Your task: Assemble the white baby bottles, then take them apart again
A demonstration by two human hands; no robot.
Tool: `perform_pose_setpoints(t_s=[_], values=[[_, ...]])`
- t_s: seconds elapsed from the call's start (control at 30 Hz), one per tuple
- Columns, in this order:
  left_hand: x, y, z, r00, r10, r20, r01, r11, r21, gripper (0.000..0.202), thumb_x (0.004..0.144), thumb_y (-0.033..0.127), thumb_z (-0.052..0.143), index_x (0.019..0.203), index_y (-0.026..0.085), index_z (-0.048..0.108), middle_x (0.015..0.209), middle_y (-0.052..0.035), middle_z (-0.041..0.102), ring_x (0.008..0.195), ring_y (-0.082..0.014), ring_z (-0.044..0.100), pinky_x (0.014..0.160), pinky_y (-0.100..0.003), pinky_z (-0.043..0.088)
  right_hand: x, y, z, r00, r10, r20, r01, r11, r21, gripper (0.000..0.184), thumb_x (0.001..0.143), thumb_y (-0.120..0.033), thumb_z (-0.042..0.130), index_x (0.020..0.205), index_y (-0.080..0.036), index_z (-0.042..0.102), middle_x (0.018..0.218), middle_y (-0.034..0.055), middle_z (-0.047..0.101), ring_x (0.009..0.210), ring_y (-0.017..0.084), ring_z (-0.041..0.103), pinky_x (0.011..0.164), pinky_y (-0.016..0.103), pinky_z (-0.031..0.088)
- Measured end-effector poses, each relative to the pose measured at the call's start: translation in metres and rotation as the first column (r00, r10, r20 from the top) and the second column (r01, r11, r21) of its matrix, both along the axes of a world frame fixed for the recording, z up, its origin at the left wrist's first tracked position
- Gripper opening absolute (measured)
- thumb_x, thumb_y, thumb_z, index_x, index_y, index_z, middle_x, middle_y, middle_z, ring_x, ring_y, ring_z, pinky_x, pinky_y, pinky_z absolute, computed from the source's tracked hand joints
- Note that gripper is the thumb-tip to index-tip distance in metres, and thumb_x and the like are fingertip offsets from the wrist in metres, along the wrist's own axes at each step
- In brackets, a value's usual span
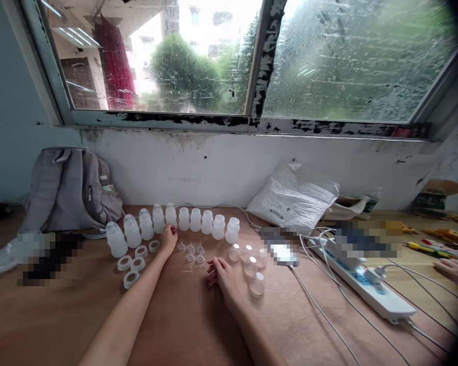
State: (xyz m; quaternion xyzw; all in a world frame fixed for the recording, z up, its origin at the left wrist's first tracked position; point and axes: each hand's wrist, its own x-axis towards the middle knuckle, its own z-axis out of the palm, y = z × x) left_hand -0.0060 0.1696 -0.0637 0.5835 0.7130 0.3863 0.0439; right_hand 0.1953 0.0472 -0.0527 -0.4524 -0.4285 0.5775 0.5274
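A row of several small translucent white bottles (183,219) stands along the back of the brown table (183,315). My left hand (168,238) reaches up to the row, its fingers curled at the base of one bottle (171,215). My right hand (220,274) rests on the table with its fingers bent down, holding nothing that I can see. Several small clear nipple-shaped pieces (191,252) lie between my hands. Several white rings (135,263) lie to the left, and several clear round caps (252,269) to the right of my right hand.
A grey backpack (70,188) leans on the wall at the left. A crumpled plastic bag (293,195) lies at the back right. A white power strip (370,290) with cables runs across the right side. Another person's hand (456,269) shows at the right edge.
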Motion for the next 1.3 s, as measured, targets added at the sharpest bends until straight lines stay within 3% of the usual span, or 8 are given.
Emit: perform_pose_setpoints(t_s=[0.17, 0.27, 0.37, 0.53, 0.7, 0.8, 1.03, 1.3], values=[[0.002, -0.027, 0.012, 0.988, -0.138, -0.074, 0.140, 0.990, 0.025, 0.012, 0.073, 0.013, 0.048, 0.082, 0.016, 0.055, 0.078, -0.0051, 0.063, 0.075, -0.0166, 0.058, 0.072, -0.028, 0.043, -0.002, 0.001, -0.004, 0.982, -0.045, 0.186, 0.023, 0.992, 0.122, 0.029, 0.074, -0.047, 0.048, 0.069, -0.019, 0.053, 0.057, -0.0018, 0.050, 0.041, 0.010, 0.045, 0.038, 0.023, 0.038], [-0.004, -0.064, 0.021, 0.968, -0.206, -0.143, 0.214, 0.976, 0.038, 0.011, 0.073, 0.015, 0.049, 0.081, 0.018, 0.056, 0.082, -0.0045, 0.061, 0.084, -0.0189, 0.055, 0.079, -0.031, 0.041, -0.002, 0.001, -0.004, 0.874, -0.243, 0.421, 0.084, 0.928, 0.362, 0.023, 0.077, -0.039, 0.046, 0.065, -0.021, 0.053, 0.064, 0.0011, 0.053, 0.058, 0.015, 0.051, 0.056, 0.028, 0.043], [-0.019, -0.109, 0.030, 0.949, -0.247, -0.195, 0.258, 0.966, 0.033, 0.010, 0.075, 0.019, 0.048, 0.081, 0.020, 0.056, 0.085, -0.0040, 0.060, 0.087, -0.0203, 0.053, 0.081, -0.031, 0.040, -0.002, 0.001, -0.004, 0.758, -0.309, 0.574, -0.018, 0.870, 0.493, 0.014, 0.078, -0.030, 0.046, 0.077, -0.023, 0.058, 0.082, 0.0048, 0.056, 0.080, 0.019, 0.053, 0.075, 0.032, 0.042], [-0.051, -0.170, 0.035, 0.906, -0.192, -0.378, 0.217, 0.976, 0.024, 0.014, 0.077, 0.025, 0.044, 0.083, 0.023, 0.056, 0.086, -0.0040, 0.060, 0.085, -0.0213, 0.052, 0.075, -0.031, 0.039, -0.003, 0.004, -0.008, 0.601, -0.232, 0.765, -0.261, 0.848, 0.462, 0.031, 0.076, -0.025, 0.049, 0.106, -0.024, 0.057, 0.111, 0.0068, 0.055, 0.108, 0.022, 0.045, 0.092, 0.037, 0.033], [-0.072, -0.195, 0.032, 0.872, -0.099, -0.479, 0.091, 0.995, -0.040, 0.010, 0.074, 0.030, 0.047, 0.075, 0.024, 0.055, 0.081, -0.0048, 0.060, 0.081, -0.0229, 0.052, 0.068, -0.032, 0.037, -0.005, 0.005, -0.013, 0.486, -0.192, 0.853, -0.329, 0.864, 0.382, 0.034, 0.079, -0.026, 0.046, 0.112, -0.026, 0.055, 0.124, 0.0065, 0.049, 0.117, 0.023, 0.039, 0.095, 0.040, 0.029], [-0.074, -0.200, 0.028, 0.865, -0.082, -0.496, 0.043, 0.995, -0.091, 0.012, 0.072, 0.035, 0.049, 0.071, 0.023, 0.053, 0.078, -0.0045, 0.059, 0.080, -0.0235, 0.051, 0.067, -0.033, 0.036, -0.006, 0.003, -0.013, 0.526, -0.197, 0.827, -0.315, 0.858, 0.405, 0.035, 0.078, -0.024, 0.047, 0.112, -0.025, 0.055, 0.120, 0.0068, 0.052, 0.114, 0.023, 0.042, 0.094, 0.039, 0.030], [-0.068, -0.194, 0.020, 0.881, -0.112, -0.459, 0.068, 0.991, -0.113, 0.007, 0.073, 0.027, 0.046, 0.074, 0.022, 0.052, 0.083, -0.0054, 0.057, 0.082, -0.0216, 0.051, 0.069, -0.030, 0.039, -0.002, -0.002, -0.003, 0.859, -0.247, 0.449, -0.003, 0.873, 0.487, 0.027, 0.070, -0.026, 0.054, 0.096, -0.023, 0.057, 0.081, 0.0021, 0.060, 0.075, 0.018, 0.055, 0.068, 0.029, 0.043], [-0.058, -0.186, 0.026, 0.918, -0.181, -0.353, 0.146, 0.982, -0.123, 0.010, 0.076, 0.023, 0.043, 0.074, 0.022, 0.053, 0.072, -0.0034, 0.058, 0.077, -0.0206, 0.053, 0.068, -0.030, 0.040, 0.002, 0.002, -0.005, 0.866, -0.330, 0.375, 0.135, 0.877, 0.461, 0.008, 0.070, -0.025, 0.051, 0.078, -0.022, 0.053, 0.064, -0.0026, 0.056, 0.059, 0.015, 0.052, 0.058, 0.026, 0.039]])
